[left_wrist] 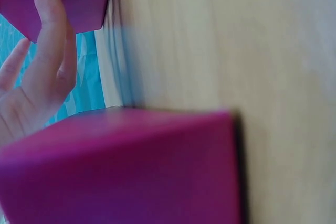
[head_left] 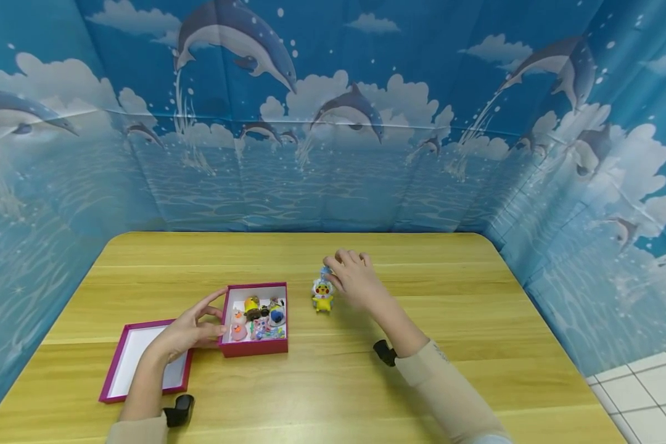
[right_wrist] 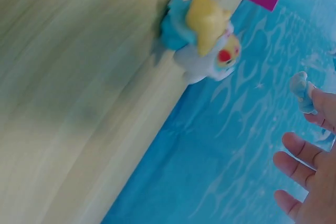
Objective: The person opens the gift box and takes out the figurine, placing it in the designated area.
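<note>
The right hand (head_left: 355, 280) pinches the blue figure (right_wrist: 301, 93) between thumb and 1 finger, near the yellow figure (head_left: 323, 299) on the counter (head_left: 311, 394); a light, steady grip should avoid knocking it. The left hand (head_left: 184, 332), fingers apart, rests against the left wall of the box (head_left: 253, 348). Box rim and lid (head_left: 129, 367) crowd the left; wider room lies rightward, short of the far edge.

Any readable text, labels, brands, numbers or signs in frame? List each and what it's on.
Readable text: none.
Box, lid: no lettering on faces shown.
Backdrop: dolphins and clouds, no words.
Figurines: too small to tell.
Right sleeve: mark too small to tell if lettering.
</note>
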`<state>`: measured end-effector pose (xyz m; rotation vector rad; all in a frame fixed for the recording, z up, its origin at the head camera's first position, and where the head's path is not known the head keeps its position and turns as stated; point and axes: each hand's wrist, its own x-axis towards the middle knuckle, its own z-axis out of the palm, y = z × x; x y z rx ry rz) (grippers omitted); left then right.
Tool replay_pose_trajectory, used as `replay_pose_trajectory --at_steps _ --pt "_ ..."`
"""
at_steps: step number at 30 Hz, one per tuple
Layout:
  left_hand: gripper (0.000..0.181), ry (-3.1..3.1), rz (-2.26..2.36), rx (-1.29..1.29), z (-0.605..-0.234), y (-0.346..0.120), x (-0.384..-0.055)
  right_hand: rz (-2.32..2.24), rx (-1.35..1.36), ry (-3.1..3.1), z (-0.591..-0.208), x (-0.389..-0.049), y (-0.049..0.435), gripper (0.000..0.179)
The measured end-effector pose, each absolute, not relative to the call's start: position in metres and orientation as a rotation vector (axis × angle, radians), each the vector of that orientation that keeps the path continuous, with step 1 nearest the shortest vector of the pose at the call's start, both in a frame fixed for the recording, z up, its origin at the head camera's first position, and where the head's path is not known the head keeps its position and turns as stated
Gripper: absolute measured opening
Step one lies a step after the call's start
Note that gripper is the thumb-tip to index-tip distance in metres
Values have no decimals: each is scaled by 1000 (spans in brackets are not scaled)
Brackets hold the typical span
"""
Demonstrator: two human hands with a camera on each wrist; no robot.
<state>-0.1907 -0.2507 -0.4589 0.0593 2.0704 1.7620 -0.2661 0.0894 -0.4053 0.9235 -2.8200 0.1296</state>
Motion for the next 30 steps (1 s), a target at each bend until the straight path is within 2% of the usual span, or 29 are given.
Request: replay_pose_trajectory --at_steps 16,30 --pt "80 2069 1766 110 -455 -251 -192 112 833 -2972 -434 -273 126 18" --pt "80 2069 1768 105 -456 -252 -191 -5 828 -3104 -456 -277 130 21"
